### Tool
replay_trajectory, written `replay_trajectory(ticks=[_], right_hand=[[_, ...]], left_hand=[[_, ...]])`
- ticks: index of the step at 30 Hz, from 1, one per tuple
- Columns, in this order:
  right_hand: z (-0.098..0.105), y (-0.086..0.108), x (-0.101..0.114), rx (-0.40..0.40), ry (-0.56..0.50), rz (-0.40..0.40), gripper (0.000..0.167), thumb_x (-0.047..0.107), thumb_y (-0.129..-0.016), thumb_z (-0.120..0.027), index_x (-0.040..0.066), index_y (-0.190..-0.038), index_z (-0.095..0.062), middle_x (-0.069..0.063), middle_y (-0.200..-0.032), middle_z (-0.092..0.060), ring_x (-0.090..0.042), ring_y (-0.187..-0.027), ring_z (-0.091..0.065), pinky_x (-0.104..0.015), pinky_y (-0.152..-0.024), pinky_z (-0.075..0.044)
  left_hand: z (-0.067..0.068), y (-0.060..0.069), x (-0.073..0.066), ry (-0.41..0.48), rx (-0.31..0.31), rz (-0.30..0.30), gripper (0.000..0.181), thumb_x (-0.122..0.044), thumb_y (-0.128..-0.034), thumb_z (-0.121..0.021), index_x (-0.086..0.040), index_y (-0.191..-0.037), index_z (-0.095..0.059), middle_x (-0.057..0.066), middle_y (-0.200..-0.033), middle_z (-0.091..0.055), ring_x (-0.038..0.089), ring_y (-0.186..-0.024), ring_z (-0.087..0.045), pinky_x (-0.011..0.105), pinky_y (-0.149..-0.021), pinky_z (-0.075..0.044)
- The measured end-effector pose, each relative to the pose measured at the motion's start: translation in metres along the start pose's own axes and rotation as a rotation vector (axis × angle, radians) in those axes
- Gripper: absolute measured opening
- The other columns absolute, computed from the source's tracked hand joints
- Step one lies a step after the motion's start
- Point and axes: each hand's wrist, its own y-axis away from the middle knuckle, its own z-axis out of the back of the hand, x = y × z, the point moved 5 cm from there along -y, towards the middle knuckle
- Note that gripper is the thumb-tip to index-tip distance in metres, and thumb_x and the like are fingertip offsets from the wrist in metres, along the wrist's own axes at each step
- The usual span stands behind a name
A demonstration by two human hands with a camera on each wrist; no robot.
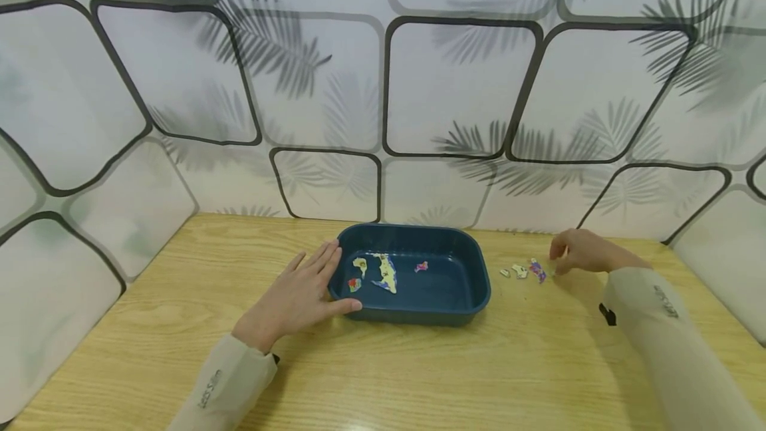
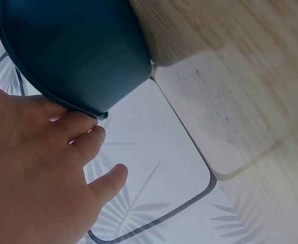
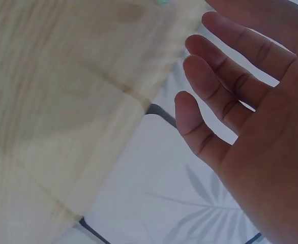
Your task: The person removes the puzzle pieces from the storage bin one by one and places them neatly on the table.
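Note:
A dark blue rectangular basin (image 1: 443, 317) stands on the table. My left hand (image 1: 296, 301) rests on its left rim, thumb at the front side and the other fingers stretched along the edge. Inside lie flat irregular pieces: a large cream one with blue edges (image 1: 387, 274), a small cream one (image 1: 361, 265), a red-and-green one (image 1: 354, 285) and a pink one (image 1: 421, 267). My right hand (image 1: 583, 251) is low over the table to the right, fingers loosely bent. By its thumb is a tiny pale green piece (image 3: 161, 1), mostly cut off in the right wrist view.
Between basin and right hand lie a purple-and-red piece (image 1: 537, 271), a cream piece (image 1: 519, 271) and a smaller one (image 1: 505, 273) on the wooden table (image 1: 383, 378). A patterned white wall covering (image 1: 455, 92) rises behind the table and at both sides.

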Motion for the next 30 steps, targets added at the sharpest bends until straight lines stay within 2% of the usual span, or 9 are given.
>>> replay_trajectory(ticks=[5, 13, 23, 30], right_hand=[[0.014, -0.006, 0.014, -0.016, 0.0, -0.005, 0.026, 0.007, -0.084, -0.076, -0.009, -0.103, -0.068, -0.013, -0.099, -0.067, -0.028, -0.085, -0.061, -0.047, -0.072, -0.053], [0.03, -0.019, 0.05, -0.073, 0.017, 0.056, 0.025, 0.007, -0.085, -0.078, -0.007, -0.104, -0.069, -0.014, -0.101, -0.068, -0.026, -0.085, -0.06, -0.045, -0.072, -0.052], [0.037, -0.038, 0.095, -0.092, 0.021, 0.16, 0.026, 0.009, -0.085, -0.079, -0.004, -0.106, -0.07, -0.015, -0.105, -0.068, -0.029, -0.09, -0.061, -0.05, -0.078, -0.053], [0.038, -0.05, 0.119, -0.101, 0.008, 0.196, 0.023, 0.007, -0.086, -0.079, -0.002, -0.105, -0.07, -0.014, -0.106, -0.067, -0.029, -0.09, -0.061, -0.05, -0.079, -0.052]], left_hand=[[0.001, 0.001, 0.0, 0.002, -0.002, -0.006, 0.104, -0.071, -0.0931, -0.053, 0.008, -0.156, -0.028, 0.022, -0.165, -0.021, 0.037, -0.152, -0.02, 0.06, -0.119, -0.016], [0.001, 0.0, 0.0, -0.003, 0.007, 0.001, 0.103, -0.07, -0.0933, -0.054, 0.006, -0.157, -0.027, 0.02, -0.165, -0.019, 0.036, -0.152, -0.018, 0.059, -0.12, -0.015], [0.0, 0.001, 0.0, -0.004, 0.007, -0.001, 0.102, -0.068, -0.0938, -0.055, 0.006, -0.157, -0.027, 0.02, -0.165, -0.019, 0.035, -0.152, -0.018, 0.059, -0.12, -0.016], [0.001, 0.001, 0.001, -0.002, 0.008, -0.003, 0.1, -0.068, -0.0947, -0.054, 0.006, -0.157, -0.027, 0.02, -0.165, -0.019, 0.034, -0.152, -0.019, 0.059, -0.12, -0.016]])
